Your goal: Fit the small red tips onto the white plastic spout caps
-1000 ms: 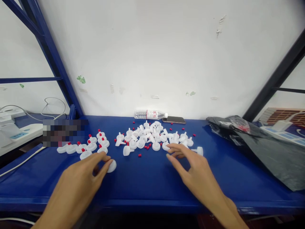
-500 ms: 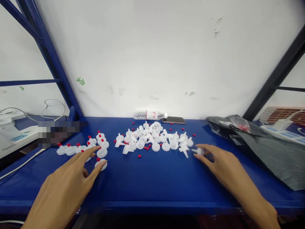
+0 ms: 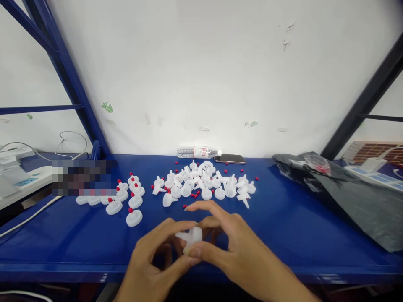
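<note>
We look in on what appears to be a small workshop: a blue table (image 3: 299, 230) framed by metal posts (image 3: 71, 75) against a scuffed white wall (image 3: 201, 75), white spouted caps (image 3: 201, 183) heaped in bulk, loose red tips (image 3: 184, 206) scattered around them, red-tipped caps (image 3: 135, 202) standing in rows, power strips (image 3: 27, 181) alongside.

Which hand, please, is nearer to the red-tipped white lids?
The left hand, to the near right of the red-tipped white lids; the right hand is farther right.

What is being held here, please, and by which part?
A white spouted cap, pinched by its wide base in the right hand; whether the left hand also grips it is unclear.
</note>
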Tool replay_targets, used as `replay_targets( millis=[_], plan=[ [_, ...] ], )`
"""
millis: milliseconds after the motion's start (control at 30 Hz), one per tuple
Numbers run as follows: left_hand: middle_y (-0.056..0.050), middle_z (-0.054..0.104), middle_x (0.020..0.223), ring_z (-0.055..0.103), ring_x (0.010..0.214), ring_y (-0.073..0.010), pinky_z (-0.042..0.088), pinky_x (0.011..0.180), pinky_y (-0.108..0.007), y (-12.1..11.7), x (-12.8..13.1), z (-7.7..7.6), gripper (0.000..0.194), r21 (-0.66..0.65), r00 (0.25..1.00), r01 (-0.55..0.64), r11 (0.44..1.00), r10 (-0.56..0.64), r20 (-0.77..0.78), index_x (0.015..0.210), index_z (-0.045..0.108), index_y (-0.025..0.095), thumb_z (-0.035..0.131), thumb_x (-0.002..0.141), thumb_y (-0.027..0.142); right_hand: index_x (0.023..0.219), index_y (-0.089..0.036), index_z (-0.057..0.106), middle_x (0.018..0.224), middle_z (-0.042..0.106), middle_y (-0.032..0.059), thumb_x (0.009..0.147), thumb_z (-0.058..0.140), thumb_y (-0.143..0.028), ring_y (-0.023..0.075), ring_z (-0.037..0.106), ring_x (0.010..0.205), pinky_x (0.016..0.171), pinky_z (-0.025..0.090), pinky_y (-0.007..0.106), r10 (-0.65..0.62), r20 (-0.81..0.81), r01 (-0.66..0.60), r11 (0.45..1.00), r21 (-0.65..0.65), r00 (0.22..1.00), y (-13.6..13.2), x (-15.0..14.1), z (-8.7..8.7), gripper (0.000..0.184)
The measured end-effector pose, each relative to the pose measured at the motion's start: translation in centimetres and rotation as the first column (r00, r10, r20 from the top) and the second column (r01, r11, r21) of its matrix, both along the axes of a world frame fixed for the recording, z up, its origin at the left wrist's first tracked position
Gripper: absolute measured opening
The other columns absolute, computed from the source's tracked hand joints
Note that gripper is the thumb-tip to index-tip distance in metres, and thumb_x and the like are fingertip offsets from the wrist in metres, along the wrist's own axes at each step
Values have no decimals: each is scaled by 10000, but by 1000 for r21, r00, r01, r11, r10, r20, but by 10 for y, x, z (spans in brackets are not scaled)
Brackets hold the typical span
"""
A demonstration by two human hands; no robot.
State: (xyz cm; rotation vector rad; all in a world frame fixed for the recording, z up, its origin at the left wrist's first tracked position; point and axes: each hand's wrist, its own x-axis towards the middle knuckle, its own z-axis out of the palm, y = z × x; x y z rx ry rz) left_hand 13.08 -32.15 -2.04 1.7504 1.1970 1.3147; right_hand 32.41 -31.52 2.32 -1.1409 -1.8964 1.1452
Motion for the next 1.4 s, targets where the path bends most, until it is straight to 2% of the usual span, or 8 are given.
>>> replay_targets(
  millis=[167,333,433,600,700,867,1100,1400],
  plan=[
    [32,732,979,669,693,-123,474,472,-164,10,-20,10,196,55,993,-57,997,62,-103,992,744,316,809,816,372,1393,-342,560,980,782,-26,1023,588,-436,166,724,849,764,500,264,141,44,-144,985,90,989,23,-2,11,383],
    [63,704,810,500,469,-94,458,475,-220,21,-36,-3,312,124,916,-180,976,212,-341,1127,695,322,763,849,446,1130,-242,719,967,777,25,1053,552,-334,190,712,850,753,458,296,-31,410,-164,887,432,912,64,5,6,205],
    [73,637,715,500,484,-111,449,502,-230,28,-40,-10,301,179,876,-149,972,214,-431,1128,709,326,752,859,451,1129,-239,714,954,771,15,997,662,-351,189,707,841,728,450,291,-31,481,-225,856,465,876,82,0,-9,181],
    [24,691,927,597,644,-142,491,606,-247,35,-39,-11,257,181,835,-93,979,176,-521,1146,710,315,714,893,363,1052,-229,716,1019,732,31,1020,627,-312,192,696,878,651,407,277,-118,561,-242,816,525,819,87,-8,-27,126],
    [-4,697,1067,625,713,-149,491,610,-245,34,-36,-7,250,146,815,-85,986,153,-558,1168,710,301,674,924,345,1034,-201,705,1021,725,46,1029,606,-278,185,687,894,685,431,276,-85,527,-257,800,542,846,85,-6,-30,125],
    [0,702,951,627,680,-153,486,584,-245,31,-33,-5,308,146,785,-70,987,145,-602,1241,704,275,603,962,356,965,-180,704,915,735,38,984,644,-192,163,662,777,698,447,275,-14,449,-250,815,523,894,86,0,-30,64],
    [37,680,744,616,603,-157,474,568,-247,33,-34,-10,429,163,760,-139,977,211,-615,1346,661,266,612,939,390,911,-187,747,781,736,1,955,690,-308,134,655,690,664,478,249,49,95,-78,941,329,994,76,-9,-21,141],
    [82,625,663,569,535,-140,435,560,-234,29,-38,-11,542,111,752,-137,984,177,-635,1488,532,294,596,967,426,939,-190,752,884,766,18,957,695,-410,145,699,811,704,503,233,162,-140,-132,971,199,977,70,-18,-27,228]
  ],
)
